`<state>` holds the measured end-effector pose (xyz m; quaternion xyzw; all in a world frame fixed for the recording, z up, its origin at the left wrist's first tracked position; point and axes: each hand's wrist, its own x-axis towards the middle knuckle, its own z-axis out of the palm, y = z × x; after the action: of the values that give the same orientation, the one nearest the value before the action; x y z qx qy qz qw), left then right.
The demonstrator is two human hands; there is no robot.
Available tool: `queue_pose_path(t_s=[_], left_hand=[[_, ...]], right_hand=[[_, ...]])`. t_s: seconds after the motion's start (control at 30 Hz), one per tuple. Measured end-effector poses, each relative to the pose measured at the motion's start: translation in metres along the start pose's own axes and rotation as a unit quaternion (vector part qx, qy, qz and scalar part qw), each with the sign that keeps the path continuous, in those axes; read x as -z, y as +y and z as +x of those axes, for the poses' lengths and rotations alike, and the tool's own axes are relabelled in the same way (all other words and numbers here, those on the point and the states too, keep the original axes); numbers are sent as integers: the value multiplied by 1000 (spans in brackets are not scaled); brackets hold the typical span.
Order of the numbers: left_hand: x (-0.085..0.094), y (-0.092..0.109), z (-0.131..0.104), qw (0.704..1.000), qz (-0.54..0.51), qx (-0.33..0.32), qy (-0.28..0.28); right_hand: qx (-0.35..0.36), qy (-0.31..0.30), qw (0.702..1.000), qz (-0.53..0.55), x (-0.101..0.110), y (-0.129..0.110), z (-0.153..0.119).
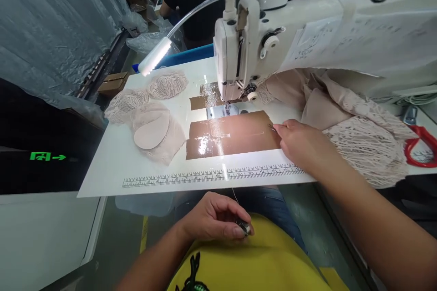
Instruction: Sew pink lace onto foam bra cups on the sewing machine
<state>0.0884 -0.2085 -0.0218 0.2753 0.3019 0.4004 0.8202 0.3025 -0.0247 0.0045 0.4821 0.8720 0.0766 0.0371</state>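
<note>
Below the table edge, over my lap, my left hand (221, 220) pinches a small metal bobbin case (243, 226) between thumb and fingers. A thin thread (234, 194) runs up from it toward the table. My right hand (297, 143) rests at the right end of the brown tape (235, 134) on the tabletop. Its fingers close on slim metal tweezers (272, 127), whose points lie over the tape; most of the tool is hidden in the hand. Just behind the tape stands the needle area of a white sewing machine (227, 61), with its presser foot (227, 109) over the plate.
Beige lace cups (167, 85) and a smooth oval pad (152, 132) lie on the left. More beige lace fabric (368, 145) is heaped on the right beside red-handled scissors (421, 145). A lit lamp (155, 57) hangs over the table (102, 168). Another person (194, 0) sits beyond.
</note>
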Motion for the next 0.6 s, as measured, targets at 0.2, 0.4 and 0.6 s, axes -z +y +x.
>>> queue_pose_path(t_s=[0.2, 0.4, 0.6], left_hand=[[0, -6, -7, 999, 35, 13, 1], [-1, -2, -11, 996, 82, -18, -24], [0, -2, -12, 991, 118, -33, -53]], right_hand=[[100, 170, 970, 144, 8, -14, -29], [216, 165, 936, 223, 4, -39, -67], [237, 192, 935, 180, -12, -52, -74]])
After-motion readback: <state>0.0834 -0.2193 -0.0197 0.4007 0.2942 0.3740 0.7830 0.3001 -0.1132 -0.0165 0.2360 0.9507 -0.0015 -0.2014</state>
